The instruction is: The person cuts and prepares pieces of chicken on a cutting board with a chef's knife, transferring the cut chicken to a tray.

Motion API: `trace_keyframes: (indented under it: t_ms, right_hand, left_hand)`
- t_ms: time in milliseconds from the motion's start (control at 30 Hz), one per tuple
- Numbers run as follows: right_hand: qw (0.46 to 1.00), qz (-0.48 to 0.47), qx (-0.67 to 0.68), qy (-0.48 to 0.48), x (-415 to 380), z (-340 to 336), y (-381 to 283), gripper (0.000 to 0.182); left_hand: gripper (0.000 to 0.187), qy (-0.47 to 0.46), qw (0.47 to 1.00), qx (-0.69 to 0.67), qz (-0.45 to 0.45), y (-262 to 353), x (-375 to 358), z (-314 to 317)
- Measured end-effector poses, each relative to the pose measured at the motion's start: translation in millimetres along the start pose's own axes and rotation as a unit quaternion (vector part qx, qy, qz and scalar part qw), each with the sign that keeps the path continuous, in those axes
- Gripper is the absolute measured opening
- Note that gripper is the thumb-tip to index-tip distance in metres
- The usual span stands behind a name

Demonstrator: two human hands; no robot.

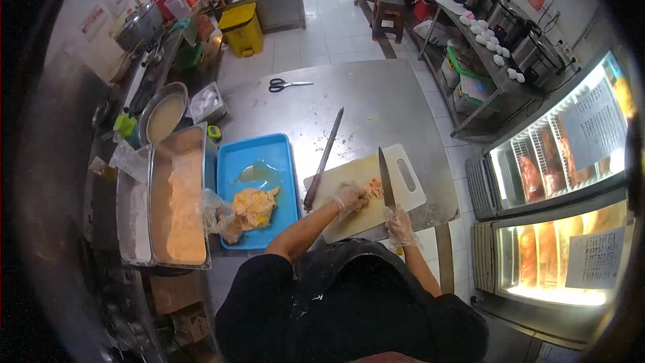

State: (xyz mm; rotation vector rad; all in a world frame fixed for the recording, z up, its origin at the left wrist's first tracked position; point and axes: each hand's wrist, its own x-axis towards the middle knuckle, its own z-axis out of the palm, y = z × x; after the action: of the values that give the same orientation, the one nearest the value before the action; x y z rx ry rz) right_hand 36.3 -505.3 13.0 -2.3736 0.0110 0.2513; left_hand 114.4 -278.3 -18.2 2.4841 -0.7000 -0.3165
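My right hand [401,227], in a clear plastic glove, grips the handle of a long kitchen knife [385,176]. Its blade points away from me over the cutting board [346,228]. Small pieces of pinkish meat [375,189] lie on the board just left of the blade. My left hand [350,200], also gloved, is curled at the near left side of these pieces, with its fingertips slightly blurred. Across the board's left edge rests a sharpening steel [326,156] with a brown handle.
Left of the board, a blue tray [290,181] holds yellowish raw meat [255,207] and a plastic bag. Beyond it stand a metal pan of orange flour [186,195] and a round bowl [165,118]. Scissors [290,85] lie farther back. Lit display cabinets [561,255] stand at right.
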Motion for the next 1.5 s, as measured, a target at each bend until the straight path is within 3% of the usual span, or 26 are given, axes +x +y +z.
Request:
trace_keyframes:
  t_ms: [100, 200, 300, 400, 500, 600, 667, 700, 767, 833, 967, 1067, 1167, 1267, 1400, 1500]
  right_hand:
    - [1.000, -0.001, -0.022, -0.012, -6, 0, 2, 0.044]
    - [0.999, 0.000, -0.026, -0.023, -10, 3, 5, 0.046]
    - [1.000, 0.012, 0.004, -0.015, -10, 5, -2, 0.044]
    - [1.000, -0.007, 0.004, -0.030, -12, -1, -13, 0.042]
    - [0.999, -0.036, -0.028, -0.028, -11, 5, -8, 0.040]
    - [0.999, -0.017, -0.030, -0.018, -13, 8, -10, 0.040]
    - [1.000, 0.022, -0.019, -0.011, -11, 14, -5, 0.040]
    - [1.000, -0.002, -0.014, -0.005, -13, 14, -4, 0.040]
    - [0.999, -0.050, -0.004, 0.006, -15, 14, 0, 0.041]
    - [1.000, -0.028, 0.006, -0.003, -15, 14, -2, 0.041]
    - [0.999, -0.045, 0.003, -0.009, -19, 10, -8, 0.041]
    - [0.993, 0.083, 0.047, -0.071, -21, -11, -46, 0.042]
    - [0.998, -0.018, -0.034, -0.040, -19, 1, -26, 0.042]
    - [0.990, 0.105, -0.038, -0.085, -7, 11, -11, 0.037]
    - [0.996, 0.053, -0.063, -0.045, -13, 8, -18, 0.038]
    - [0.997, 0.036, -0.054, -0.034, -15, 11, -12, 0.039]
  left_hand:
    - [0.027, 0.072, 0.995, -0.066, 0.004, 7, -9, 10]
    - [0.027, 0.035, 0.981, -0.181, -0.053, 13, -16, 14]
    - [0.027, 0.052, 0.989, -0.107, -0.086, 14, -17, 12]
    - [0.028, 0.114, 0.991, -0.074, -0.019, 8, -15, 13]
    - [0.029, 0.040, 0.996, -0.039, -0.073, 8, -12, 5]
    - [0.028, 0.093, 0.993, -0.043, -0.061, 8, -13, 12]
    - [0.022, 0.172, 0.982, -0.012, -0.072, 5, -13, 36]
    - [0.019, 0.210, 0.975, 0.003, -0.077, 10, -14, 36]
    - [0.016, 0.190, 0.973, -0.095, -0.086, 12, -18, 33]
    - [0.016, 0.159, 0.971, -0.157, -0.090, 22, -24, 15]
    - [0.017, 0.117, 0.969, -0.193, -0.104, 27, -25, 0]
    - [0.016, 0.127, 0.959, -0.221, -0.120, 20, -19, 13]
    - [0.018, 0.105, 0.966, -0.198, -0.127, 16, -17, 14]
    - [0.021, 0.064, 0.961, -0.230, -0.142, 11, -14, 18]
    - [0.023, 0.092, 0.967, -0.187, -0.147, 12, -15, 24]
    - [0.026, 0.016, 0.943, -0.282, -0.173, 19, -19, 8]
